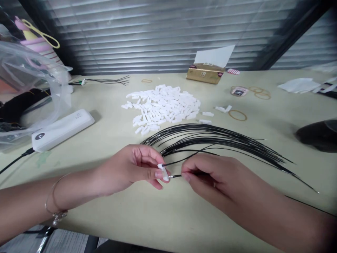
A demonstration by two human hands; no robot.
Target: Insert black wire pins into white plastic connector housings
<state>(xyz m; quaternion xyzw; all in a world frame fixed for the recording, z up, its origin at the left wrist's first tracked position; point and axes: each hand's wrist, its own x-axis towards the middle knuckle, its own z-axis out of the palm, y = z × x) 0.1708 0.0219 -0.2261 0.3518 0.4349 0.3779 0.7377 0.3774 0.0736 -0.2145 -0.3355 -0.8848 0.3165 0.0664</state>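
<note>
My left hand (134, 168) pinches a small white plastic connector housing (163, 172) between thumb and fingers. My right hand (210, 179) is shut on a thin black wire (177, 176), and its metal tip sits right at the housing's lower end. Another black wire seems to run out of the housing's upper part. Behind both hands, a fanned bundle of long black wires (210, 138) lies on the table, and some strands pass under my right hand. Farther back is a loose pile of white connector housings (160, 107).
A white power bank (63, 130) with a black cable and a clear plastic bag (31, 84) lie at left. A wire bunch (105, 80) and a gold tissue box (205, 74) stand behind. Rubber bands (237, 115) lie at right, near a dark object (318, 135).
</note>
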